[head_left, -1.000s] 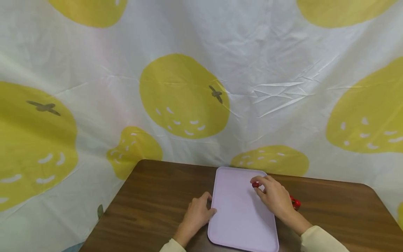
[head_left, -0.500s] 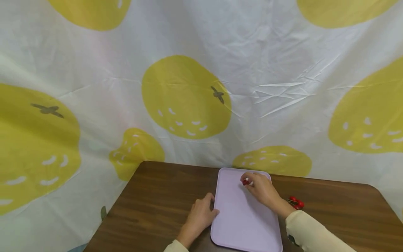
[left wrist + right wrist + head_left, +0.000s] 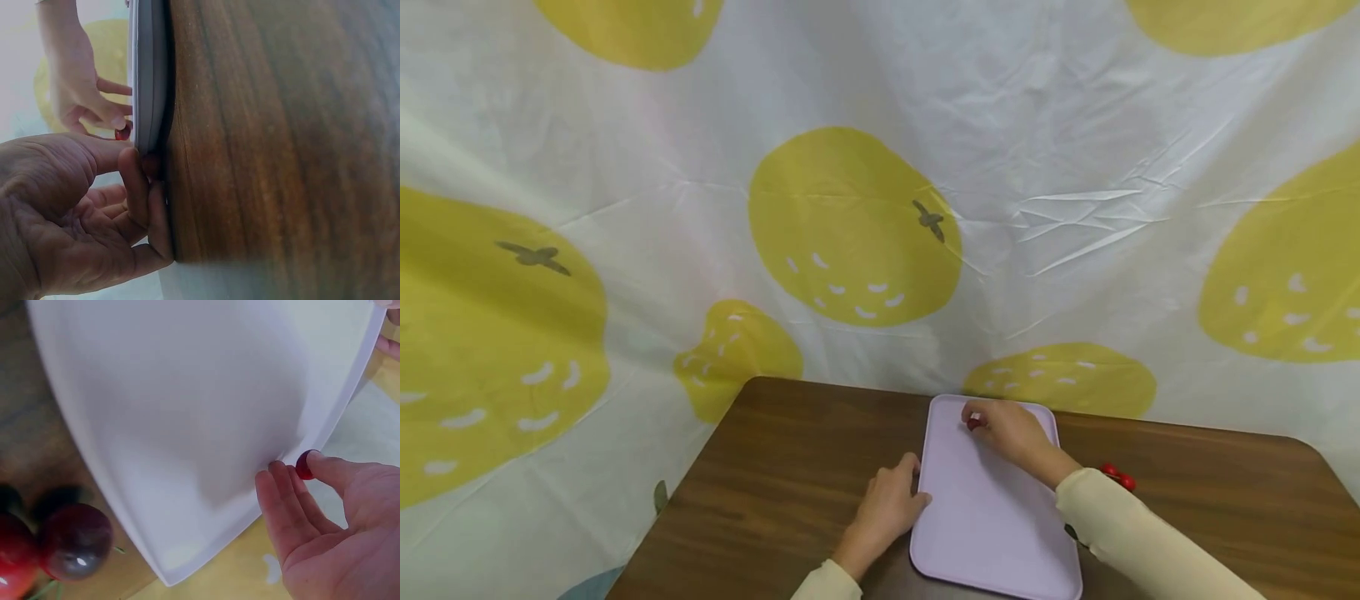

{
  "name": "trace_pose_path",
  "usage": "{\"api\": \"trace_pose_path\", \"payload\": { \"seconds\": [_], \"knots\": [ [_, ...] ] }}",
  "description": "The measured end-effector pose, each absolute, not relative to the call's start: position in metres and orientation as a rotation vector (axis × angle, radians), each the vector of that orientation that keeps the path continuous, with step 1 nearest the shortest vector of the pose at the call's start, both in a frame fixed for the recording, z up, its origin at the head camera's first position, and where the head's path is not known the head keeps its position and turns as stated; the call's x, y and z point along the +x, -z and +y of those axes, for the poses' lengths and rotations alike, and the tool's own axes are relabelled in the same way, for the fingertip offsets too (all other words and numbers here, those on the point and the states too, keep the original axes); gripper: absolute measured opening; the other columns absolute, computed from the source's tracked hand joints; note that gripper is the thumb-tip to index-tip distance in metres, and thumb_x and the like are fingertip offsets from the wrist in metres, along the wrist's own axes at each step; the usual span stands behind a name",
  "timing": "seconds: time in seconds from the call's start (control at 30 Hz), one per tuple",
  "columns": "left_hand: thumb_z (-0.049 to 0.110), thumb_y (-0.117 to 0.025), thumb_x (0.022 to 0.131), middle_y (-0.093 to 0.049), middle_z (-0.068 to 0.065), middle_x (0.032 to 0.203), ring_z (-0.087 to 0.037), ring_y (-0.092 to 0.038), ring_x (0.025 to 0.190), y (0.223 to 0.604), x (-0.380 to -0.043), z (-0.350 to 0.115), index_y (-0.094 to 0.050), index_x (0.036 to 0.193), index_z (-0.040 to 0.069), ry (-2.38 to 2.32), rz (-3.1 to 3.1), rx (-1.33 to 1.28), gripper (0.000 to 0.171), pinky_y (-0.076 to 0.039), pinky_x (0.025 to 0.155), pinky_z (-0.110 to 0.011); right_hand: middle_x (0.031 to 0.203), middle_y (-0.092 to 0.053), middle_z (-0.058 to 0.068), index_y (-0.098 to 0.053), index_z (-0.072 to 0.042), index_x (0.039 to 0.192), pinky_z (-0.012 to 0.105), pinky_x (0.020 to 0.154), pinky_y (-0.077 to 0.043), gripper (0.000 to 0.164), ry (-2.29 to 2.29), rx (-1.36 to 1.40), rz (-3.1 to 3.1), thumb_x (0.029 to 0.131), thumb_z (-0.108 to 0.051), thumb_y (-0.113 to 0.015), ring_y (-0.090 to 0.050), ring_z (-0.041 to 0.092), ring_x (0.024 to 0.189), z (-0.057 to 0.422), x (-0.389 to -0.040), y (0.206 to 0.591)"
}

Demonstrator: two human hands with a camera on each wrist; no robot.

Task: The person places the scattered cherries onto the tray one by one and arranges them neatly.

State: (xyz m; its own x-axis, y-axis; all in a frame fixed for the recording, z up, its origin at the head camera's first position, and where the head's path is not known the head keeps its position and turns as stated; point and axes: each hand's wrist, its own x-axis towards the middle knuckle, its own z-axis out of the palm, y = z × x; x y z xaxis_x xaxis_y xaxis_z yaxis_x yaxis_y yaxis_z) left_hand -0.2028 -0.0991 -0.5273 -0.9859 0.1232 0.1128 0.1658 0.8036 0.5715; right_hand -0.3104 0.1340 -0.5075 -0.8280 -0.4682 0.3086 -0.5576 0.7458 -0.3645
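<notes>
Several large yellow fruits decorate the pale sheet (image 3: 865, 367) hanging behind the brown wooden table (image 3: 790, 475); at its lower left shows a patch of blue, too little of it to name. Further right, the left hand (image 3: 886, 504) holds the near side of a light purple tray (image 3: 992, 525), thumb at the rim and fingers bent against the edge. The tray lies lengthwise, its far end close to the sheet. Over that far end, a dark red cherry (image 3: 975, 423) is pinched between the thumb and fingers of the right hand (image 3: 1009, 429); whether it touches the tray, I cannot tell. The two hands are well apart. The right arm's cream sleeve (image 3: 1142, 533) crosses the tray's right edge, covering part of it. Just beyond that sleeve, on the table right of the tray, lie more red cherries (image 3: 1126, 481) with green stems, partly hidden in the head view.
</notes>
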Motion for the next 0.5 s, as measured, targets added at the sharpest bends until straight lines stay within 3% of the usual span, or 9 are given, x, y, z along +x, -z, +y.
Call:
{"api": "trace_pose_path", "payload": {
  "seconds": [0.13, 0.3, 0.5],
  "knots": [
    [0.017, -0.086, 0.084, -0.076, -0.020, 0.089, -0.038, -0.072, 0.080, 0.529, -0.205, -0.101, -0.061, 0.112, 0.012, 0.924, -2.908, -0.261, 0.037, -0.053, 0.066, -0.048, 0.092, -0.079, 0.002, -0.076, -0.013, 0.099, 0.040, 0.076, -0.057, 0.019, -0.584, 0.863, -2.731, 0.087, 0.000, -0.081, -0.072, 0.018, 0.083, 0.130, -0.317, 0.509],
    [0.018, -0.085, 0.085, -0.065, -0.005, 0.069, -0.023, -0.061, 0.066, 0.528, -0.212, -0.106, -0.061, 0.112, 0.011, 0.945, -2.911, -0.325, 0.037, -0.048, 0.060, -0.042, 0.089, -0.077, -0.002, -0.076, -0.016, 0.099, 0.037, 0.072, -0.056, 0.017, -0.429, 0.913, -2.731, 0.089, -0.003, -0.080, -0.068, 0.015, 0.078, 0.125, -0.324, 0.507],
    [0.017, -0.085, 0.084, -0.059, 0.000, 0.063, -0.016, -0.054, 0.060, 0.529, -0.218, -0.111, -0.061, 0.113, 0.011, 1.013, -2.923, -0.346, 0.038, -0.043, 0.056, -0.036, 0.070, -0.062, -0.009, -0.068, -0.020, 0.083, 0.030, 0.058, -0.044, 0.018, -0.265, 0.946, -2.658, 0.088, -0.005, -0.079, -0.050, 0.009, 0.062, 0.122, -0.325, 0.510]
  ]
}}
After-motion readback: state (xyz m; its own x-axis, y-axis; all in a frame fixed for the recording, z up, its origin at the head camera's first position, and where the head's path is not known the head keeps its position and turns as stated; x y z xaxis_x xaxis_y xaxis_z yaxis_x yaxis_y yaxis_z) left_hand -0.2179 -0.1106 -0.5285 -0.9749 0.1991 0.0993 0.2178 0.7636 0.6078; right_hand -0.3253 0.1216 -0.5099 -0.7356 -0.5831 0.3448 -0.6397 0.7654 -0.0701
